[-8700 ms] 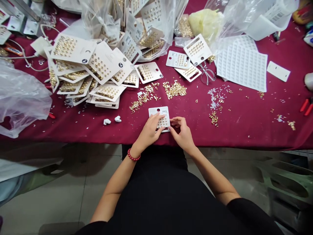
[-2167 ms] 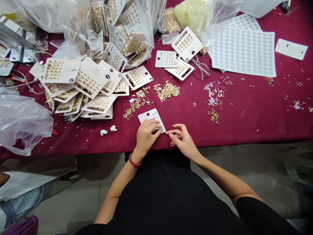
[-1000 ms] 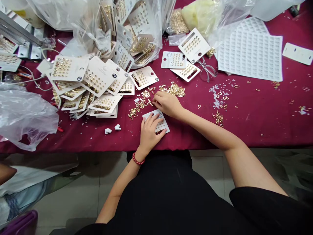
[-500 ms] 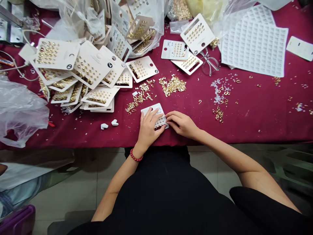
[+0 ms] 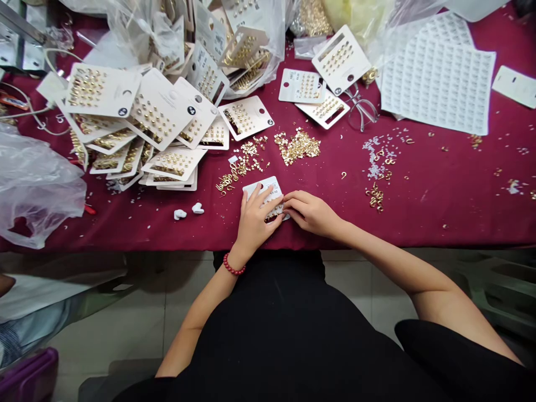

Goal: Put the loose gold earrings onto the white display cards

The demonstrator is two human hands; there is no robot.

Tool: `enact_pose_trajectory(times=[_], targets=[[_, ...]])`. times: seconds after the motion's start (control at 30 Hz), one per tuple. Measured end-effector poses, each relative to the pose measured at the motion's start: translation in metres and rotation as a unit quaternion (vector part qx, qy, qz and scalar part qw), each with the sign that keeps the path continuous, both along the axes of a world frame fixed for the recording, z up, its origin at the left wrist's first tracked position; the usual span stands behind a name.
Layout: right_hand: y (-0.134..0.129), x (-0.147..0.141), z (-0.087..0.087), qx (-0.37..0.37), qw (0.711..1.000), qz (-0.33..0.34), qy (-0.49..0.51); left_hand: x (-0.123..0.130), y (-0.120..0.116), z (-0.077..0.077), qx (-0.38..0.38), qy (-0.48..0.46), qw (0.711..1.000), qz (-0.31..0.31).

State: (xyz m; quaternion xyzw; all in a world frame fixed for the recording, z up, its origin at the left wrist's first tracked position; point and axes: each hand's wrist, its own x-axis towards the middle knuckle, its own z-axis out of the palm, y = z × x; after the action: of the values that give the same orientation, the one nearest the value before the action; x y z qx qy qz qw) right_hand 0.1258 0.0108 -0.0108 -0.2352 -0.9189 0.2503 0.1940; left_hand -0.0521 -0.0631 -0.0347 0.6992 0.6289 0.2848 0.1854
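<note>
1. Well left of the hands, a crumpled clear plastic bag [image 5: 36,187] lies on the maroon tablecloth [image 5: 419,226]. Beyond the left hand, a slumped heap of gold-stud cards [image 5: 159,117] fans out.
2. Two small white lumps [image 5: 180,214] sit just left of the grip, apart from the hand.
3. The left hand [image 5: 255,220], with a red bead bracelet [image 5: 233,266] at its wrist, lies open, fingers spread, pressing down on a white earring card [image 5: 263,192]. The card lies flat on the cloth, between both hands.
4. The card looks thin, light and fairly stiff, and would likely slide on the cloth. Its bare top is the safest place to hold, clear of the small gold studs [image 5: 274,212] along its lower part, which the fingers partly hide.
5. The right hand [image 5: 310,213] curls in against the card's right edge. Whether it pinches anything, I cannot tell.
6. Beyond the hands lies a heap of loose gold pieces [image 5: 297,146]. Further right are eyeglasses [image 5: 362,109] and a white sheet of moulded backing [image 5: 439,84].
</note>
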Motion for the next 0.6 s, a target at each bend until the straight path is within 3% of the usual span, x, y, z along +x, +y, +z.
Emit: enact_pose_trajectory(times=[0.13, 0.6], targets=[[0.0025, 0.0011, 0.0025, -0.037, 0.999, -0.011, 0.024, -0.0002, -0.0003, -0.0004, 0.007, 0.000, 1.000, 0.000], [-0.0004, 0.0006, 0.0000, -0.008, 1.000, 0.000, -0.006, -0.0003, -0.0004, 0.0001, 0.004, -0.007, 1.000, 0.000]])
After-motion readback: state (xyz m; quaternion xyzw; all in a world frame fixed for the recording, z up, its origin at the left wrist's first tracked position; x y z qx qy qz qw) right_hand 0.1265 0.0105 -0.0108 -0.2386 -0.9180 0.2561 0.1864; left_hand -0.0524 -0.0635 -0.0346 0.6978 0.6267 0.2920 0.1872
